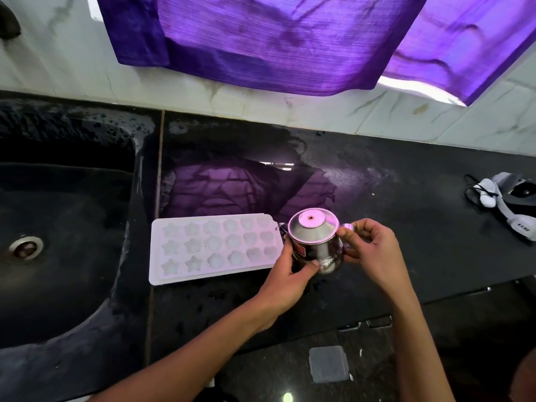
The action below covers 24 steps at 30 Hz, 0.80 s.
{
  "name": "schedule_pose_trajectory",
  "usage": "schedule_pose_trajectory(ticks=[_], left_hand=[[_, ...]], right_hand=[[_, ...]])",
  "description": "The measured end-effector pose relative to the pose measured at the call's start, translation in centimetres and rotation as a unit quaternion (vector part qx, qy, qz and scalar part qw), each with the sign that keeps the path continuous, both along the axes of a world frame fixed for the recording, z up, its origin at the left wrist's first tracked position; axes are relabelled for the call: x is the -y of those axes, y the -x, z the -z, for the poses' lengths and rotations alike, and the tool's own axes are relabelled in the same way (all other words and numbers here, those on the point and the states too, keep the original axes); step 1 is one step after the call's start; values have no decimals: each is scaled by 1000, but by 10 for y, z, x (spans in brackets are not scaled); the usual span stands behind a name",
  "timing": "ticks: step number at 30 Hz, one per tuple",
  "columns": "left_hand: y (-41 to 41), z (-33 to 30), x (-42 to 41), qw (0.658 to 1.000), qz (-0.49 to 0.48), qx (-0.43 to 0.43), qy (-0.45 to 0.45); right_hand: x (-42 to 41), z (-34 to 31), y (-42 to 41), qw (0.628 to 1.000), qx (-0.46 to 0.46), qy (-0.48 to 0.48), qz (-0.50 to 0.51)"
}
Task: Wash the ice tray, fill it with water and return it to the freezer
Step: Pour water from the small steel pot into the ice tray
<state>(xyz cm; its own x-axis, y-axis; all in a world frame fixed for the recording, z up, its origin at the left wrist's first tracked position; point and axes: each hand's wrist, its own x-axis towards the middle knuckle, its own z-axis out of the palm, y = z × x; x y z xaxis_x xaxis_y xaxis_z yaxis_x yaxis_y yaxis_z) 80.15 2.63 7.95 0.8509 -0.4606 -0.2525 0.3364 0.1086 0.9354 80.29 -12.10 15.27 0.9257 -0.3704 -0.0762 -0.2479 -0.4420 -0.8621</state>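
Observation:
A white ice tray (214,248) with star and flower shaped cells lies flat on the black counter, just right of the sink. A small steel kettle (314,242) with a domed lid stands at the tray's right end, its spout over the tray's edge. My left hand (285,274) wraps around the kettle's body from the front left. My right hand (371,250) pinches the kettle's handle on the right side.
A black sink (58,227) with a round drain fills the left. The wet black counter (406,227) runs to the right, where a white and grey device with straps (504,201) lies. A purple curtain (290,42) hangs above the tiled wall.

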Motion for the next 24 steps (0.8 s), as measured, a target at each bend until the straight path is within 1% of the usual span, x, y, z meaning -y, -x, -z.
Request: schedule_pose_trajectory(ticks=[7,21,24], left_hand=[[0,1,0,1000,2,-7,9],[-5,-4,-3,1000,16,8,15],[-4,-6,-4,1000,14,16,12]], right_hand=[[0,-2,0,1000,-8,25,8],[-1,-12,0,999,-1,32,17],[-3,-12,2,1000,3,19,19]])
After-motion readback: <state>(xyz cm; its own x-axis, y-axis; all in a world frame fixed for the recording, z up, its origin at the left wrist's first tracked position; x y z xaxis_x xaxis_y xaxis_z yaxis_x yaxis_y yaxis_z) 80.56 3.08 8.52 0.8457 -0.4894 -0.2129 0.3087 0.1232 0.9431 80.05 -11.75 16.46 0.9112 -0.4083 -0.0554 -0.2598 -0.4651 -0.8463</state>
